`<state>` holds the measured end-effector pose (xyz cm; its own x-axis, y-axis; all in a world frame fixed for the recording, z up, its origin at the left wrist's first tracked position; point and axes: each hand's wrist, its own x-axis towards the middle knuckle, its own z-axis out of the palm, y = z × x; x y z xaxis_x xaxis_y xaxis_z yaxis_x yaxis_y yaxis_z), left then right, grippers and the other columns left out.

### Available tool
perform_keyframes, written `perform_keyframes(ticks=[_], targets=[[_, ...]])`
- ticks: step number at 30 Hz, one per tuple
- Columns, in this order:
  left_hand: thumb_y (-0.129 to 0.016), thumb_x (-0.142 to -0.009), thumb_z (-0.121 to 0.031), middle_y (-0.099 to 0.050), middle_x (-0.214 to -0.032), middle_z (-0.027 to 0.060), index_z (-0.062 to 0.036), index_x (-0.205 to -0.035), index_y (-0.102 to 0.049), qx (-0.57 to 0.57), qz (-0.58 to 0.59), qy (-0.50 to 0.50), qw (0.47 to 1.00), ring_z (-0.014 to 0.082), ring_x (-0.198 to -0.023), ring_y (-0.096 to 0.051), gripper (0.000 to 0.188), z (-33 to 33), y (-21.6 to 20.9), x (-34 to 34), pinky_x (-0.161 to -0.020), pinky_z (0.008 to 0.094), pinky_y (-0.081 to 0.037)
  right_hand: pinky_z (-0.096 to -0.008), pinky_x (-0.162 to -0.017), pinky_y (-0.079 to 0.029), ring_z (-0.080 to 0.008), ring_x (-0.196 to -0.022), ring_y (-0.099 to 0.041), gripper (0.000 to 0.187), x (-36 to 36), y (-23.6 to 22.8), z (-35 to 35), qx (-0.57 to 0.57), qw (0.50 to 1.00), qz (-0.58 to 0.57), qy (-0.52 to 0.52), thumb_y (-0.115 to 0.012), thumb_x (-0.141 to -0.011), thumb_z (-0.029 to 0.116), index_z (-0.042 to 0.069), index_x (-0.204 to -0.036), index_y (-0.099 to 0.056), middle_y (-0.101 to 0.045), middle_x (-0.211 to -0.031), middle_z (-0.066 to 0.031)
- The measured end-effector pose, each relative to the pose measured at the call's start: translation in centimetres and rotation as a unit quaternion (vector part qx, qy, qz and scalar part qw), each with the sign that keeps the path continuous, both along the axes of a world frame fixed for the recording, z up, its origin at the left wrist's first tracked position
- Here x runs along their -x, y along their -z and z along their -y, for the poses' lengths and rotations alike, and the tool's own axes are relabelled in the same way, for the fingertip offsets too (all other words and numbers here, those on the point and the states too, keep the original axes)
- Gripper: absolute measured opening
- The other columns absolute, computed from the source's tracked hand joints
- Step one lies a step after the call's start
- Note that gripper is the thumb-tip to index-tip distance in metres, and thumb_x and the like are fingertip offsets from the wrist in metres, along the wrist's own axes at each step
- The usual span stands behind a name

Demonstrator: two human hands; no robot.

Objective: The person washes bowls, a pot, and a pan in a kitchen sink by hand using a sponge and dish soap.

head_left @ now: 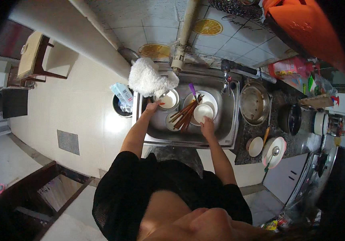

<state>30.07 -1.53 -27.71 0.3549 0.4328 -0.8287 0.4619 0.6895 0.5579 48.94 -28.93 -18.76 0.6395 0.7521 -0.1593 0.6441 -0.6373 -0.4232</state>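
You are pinching the small white bowl (203, 113) at its rim with your right hand (207, 126), inside the metal sink (225, 110). Your left hand (152, 107) is resting at the edge of the deeper white bowl (169, 98); at this scale, you cannot tell whether its fingers are closing on the rim. Caution: smooth glaze could be sliding from your pinch, chipping the bowl against the white plate (211, 98). Brown chopsticks (186, 114) are fanning out beside it; a bump could be scattering them. Materials: bowls are presenting round, pale walls; chopsticks, slim straight shafts; the white towel (150, 78), fluffy pile.
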Motion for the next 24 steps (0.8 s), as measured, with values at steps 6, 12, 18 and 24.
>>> perform_keyframes(ticks=[6,12,18,24], targets=[[-0.059,-0.069,-0.036,-0.055,-0.092,0.0033,-0.0112,-0.101,-0.052,0.09,0.098,0.009,0.991,0.0161,-0.081,-0.053,0.041,-1.1,10.1,2.0,-0.07,0.0303,-0.043,-0.0389,-0.078,-0.039,-0.0288,-0.094,-0.045,0.061,-0.8,5.6,4.5,-0.109,0.917,-0.171,0.345,-0.06,-0.067,0.012,0.007,-0.119,-0.028,-0.041,-0.11,-0.0136],[-0.061,-0.067,-0.02,-0.056,-0.092,0.0049,-0.0064,-0.102,-0.049,0.133,0.11,-0.041,0.984,0.0192,-0.081,-0.055,0.04,-0.3,10.7,2.2,-0.071,0.0304,-0.046,-0.0366,-0.067,-0.045,-0.0229,-0.095,-0.045,0.054,-0.7,5.3,3.4,-0.19,0.618,-0.609,0.46,-0.053,-0.072,0.013,0.018,-0.12,-0.028,-0.044,-0.106,-0.0091],[-0.059,-0.069,-0.009,-0.054,-0.096,0.0079,-0.0025,-0.105,-0.047,0.088,0.191,-0.162,0.964,0.021,-0.084,-0.055,0.039,1.5,0.8,1.6,-0.072,0.032,-0.046,-0.0391,-0.07,-0.043,-0.0235,-0.087,-0.048,0.046,-1.4,7.5,1.8,-0.182,0.603,-0.635,0.446,-0.049,-0.069,0.012,0.012,-0.114,-0.036,-0.047,-0.101,-0.0075],[-0.056,-0.072,-0.003,-0.052,-0.098,0.0081,-0.0031,-0.109,-0.043,0.031,0.221,-0.195,0.955,0.0204,-0.089,-0.053,0.039,1.9,-4.9,2.1,-0.074,0.0315,-0.045,-0.0368,-0.066,-0.043,-0.0203,-0.087,-0.049,0.044,-2.4,7.6,0.5,-0.148,0.647,-0.607,0.437,-0.052,-0.068,0.015,0.008,-0.11,-0.041,-0.047,-0.104,-0.0082]])
